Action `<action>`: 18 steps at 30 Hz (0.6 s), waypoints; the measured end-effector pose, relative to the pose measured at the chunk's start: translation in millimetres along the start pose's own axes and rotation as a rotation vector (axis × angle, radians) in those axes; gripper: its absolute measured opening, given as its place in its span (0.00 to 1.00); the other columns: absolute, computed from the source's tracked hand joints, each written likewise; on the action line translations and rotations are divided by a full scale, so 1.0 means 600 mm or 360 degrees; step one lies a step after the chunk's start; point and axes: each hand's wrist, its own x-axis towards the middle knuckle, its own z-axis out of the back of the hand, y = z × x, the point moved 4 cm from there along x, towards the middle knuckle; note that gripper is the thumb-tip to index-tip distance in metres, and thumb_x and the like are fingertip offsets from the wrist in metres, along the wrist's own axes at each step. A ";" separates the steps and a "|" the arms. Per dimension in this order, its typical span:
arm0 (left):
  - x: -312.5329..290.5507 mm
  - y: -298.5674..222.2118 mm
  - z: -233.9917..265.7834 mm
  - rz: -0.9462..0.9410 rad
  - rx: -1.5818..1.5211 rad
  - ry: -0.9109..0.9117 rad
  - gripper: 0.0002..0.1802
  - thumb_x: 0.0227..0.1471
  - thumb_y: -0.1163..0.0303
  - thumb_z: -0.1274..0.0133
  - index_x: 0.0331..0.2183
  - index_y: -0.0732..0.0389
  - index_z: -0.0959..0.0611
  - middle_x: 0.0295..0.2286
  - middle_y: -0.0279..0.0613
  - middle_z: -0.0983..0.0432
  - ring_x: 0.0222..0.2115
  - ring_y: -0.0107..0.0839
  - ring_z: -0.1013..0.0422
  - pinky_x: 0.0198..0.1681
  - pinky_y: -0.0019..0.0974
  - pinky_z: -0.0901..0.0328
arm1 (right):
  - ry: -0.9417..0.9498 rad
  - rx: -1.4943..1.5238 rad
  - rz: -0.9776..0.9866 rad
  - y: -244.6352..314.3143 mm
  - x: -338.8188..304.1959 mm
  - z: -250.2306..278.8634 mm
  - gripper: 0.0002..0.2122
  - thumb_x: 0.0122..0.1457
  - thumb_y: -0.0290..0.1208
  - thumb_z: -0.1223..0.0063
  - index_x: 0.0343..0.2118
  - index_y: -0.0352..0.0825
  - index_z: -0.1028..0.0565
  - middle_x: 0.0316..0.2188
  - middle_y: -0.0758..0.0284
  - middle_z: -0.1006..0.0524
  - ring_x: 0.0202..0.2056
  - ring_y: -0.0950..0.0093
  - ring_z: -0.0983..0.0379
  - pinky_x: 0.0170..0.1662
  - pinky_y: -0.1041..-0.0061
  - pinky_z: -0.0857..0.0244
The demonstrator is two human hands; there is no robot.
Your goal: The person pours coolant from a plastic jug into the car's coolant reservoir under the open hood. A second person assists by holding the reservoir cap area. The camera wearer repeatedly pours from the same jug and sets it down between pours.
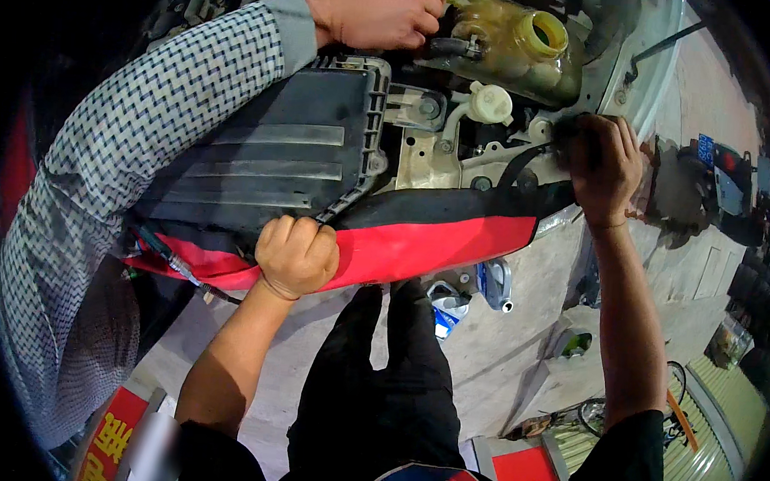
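My left hand (297,258) is closed in a fist at the near edge of the ribbed black plastic engine-bay box (266,182), over the red and black fender cover (437,248). What its fingers hold, if anything, is hidden. On the right, my right hand (611,170) has its fingers curled round something dark by the front corner of the engine bay; its kind does not show. A black strap-like piece (519,165) runs toward that hand. Between my hands are a white-capped filler neck (490,104) and a metal bracket (424,160).
Another person's patterned sleeve (148,115) crosses from the left, their hand (384,14) beside a yellowed coolant tank (517,51) with an uncapped neck. Below the cover, plastic jugs (494,284) stand on the concrete floor. A cable with a metal fitting (179,265) hangs at the left.
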 end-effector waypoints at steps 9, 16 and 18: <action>0.001 -0.001 -0.001 -0.0013 0.0046 -0.0053 0.04 0.35 0.71 0.44 0.21 0.55 0.23 0.19 0.35 0.38 0.19 0.35 0.39 0.22 0.37 0.45 | -0.0067 -0.0049 -0.0028 0.003 0.000 -0.002 0.07 0.47 0.22 0.41 0.31 0.37 0.23 0.28 0.65 0.25 0.32 0.62 0.27 0.36 0.66 0.32; -0.002 0.000 0.000 -0.0012 -0.0002 -0.0029 0.07 0.36 0.71 0.45 0.25 0.57 0.21 0.21 0.39 0.35 0.20 0.38 0.37 0.22 0.40 0.42 | -0.0036 -0.0021 -0.0017 0.009 0.004 0.003 0.06 0.47 0.23 0.41 0.30 0.37 0.23 0.27 0.65 0.25 0.31 0.62 0.28 0.36 0.66 0.33; -0.002 -0.001 0.000 -0.0006 -0.0010 -0.0042 0.07 0.36 0.71 0.45 0.25 0.57 0.21 0.21 0.39 0.35 0.20 0.38 0.38 0.22 0.40 0.42 | -0.0040 -0.0022 -0.0008 0.009 0.004 0.002 0.06 0.48 0.23 0.42 0.31 0.37 0.23 0.27 0.65 0.25 0.32 0.62 0.28 0.36 0.66 0.33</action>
